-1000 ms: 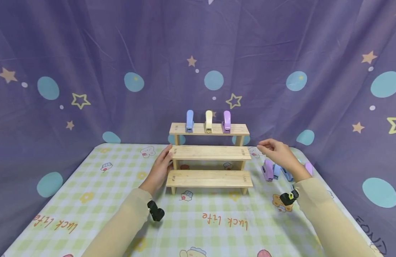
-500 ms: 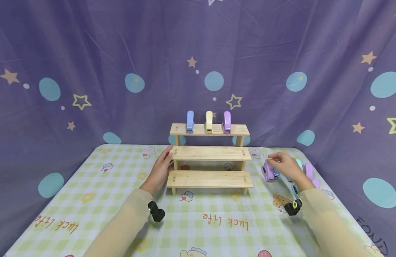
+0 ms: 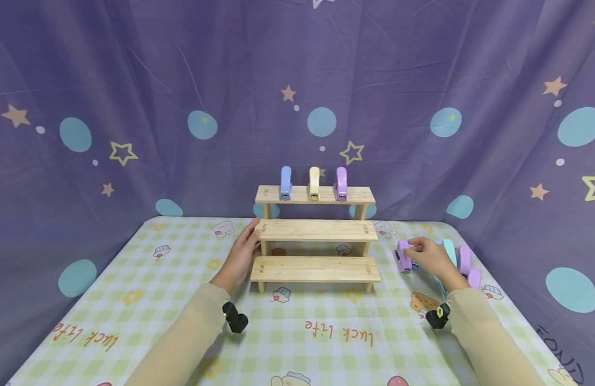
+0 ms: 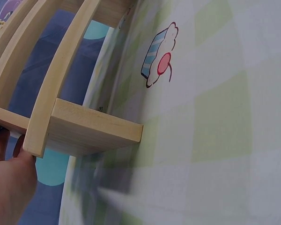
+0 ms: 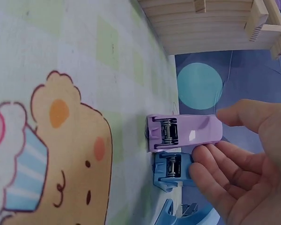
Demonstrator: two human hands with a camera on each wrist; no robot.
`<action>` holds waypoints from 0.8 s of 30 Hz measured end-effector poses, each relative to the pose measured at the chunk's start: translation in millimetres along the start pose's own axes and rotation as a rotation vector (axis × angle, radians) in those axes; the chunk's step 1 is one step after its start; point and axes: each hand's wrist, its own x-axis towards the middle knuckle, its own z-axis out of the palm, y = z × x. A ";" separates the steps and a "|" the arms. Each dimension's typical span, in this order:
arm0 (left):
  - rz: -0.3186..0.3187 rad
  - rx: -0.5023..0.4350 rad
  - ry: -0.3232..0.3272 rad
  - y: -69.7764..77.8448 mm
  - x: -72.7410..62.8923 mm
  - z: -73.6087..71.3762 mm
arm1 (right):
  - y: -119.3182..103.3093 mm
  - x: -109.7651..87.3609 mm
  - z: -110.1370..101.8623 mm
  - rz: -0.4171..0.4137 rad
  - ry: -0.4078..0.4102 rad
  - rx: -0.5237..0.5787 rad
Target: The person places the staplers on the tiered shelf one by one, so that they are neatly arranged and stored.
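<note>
A: Quick one: where's the purple stapler [image 3: 403,258], the one by the hand?

B: On the tablecloth [image 3: 268,354], to the right of the wooden rack [image 3: 316,268], strip of cloth between the two.

A: Nearer hand?

B: Right hand [image 3: 430,257], easily. The stapler sits at its fingertips, on the rack side of the palm.

A: Long axis?

B: Runs up from the cloth. Spring end low, rounded handle end up. Any slight tilt, can't call it.

A: So how does the hand line up?

B: At the raised end. Right wrist view: thumb [image 5: 246,115] on the rack side, fingers [image 5: 208,180] on the other, handle end between. I'd say the pinch line crosses the long axis, which suits that narrow handle.

A: Gripping yet?

B: Can't tell. Thumb tip is right at the edge; pressure isn't readable. Log unsure.

A: Anything crowding it?

B: Blue stapler [image 5: 183,172], just beside it on the finger side; fingertips overlap its upper end in view. That's the tight side, my judgement.

A: Left hand [image 3: 236,257]?

B: Bent fingers at the rack's left end; I read it as holding the rack. Well apart from the purple stapler, rack between them.
</note>
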 end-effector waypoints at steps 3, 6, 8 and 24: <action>-0.005 0.008 0.000 -0.2 0.5 0.1 | 2.8 2.1 1.2 -0.001 -0.012 -0.051; -0.002 0.005 0.001 0.6 0.8 0.5 | 6.2 3.4 2.8 -0.002 -0.030 -0.086; 0.001 0.002 -0.001 1.3 0.9 0.6 | 7.0 3.0 3.4 0.005 -0.047 -0.078; -0.005 -0.001 0.011 2.0 1.4 1.4 | 5.4 -0.7 9.0 0.091 -0.136 0.028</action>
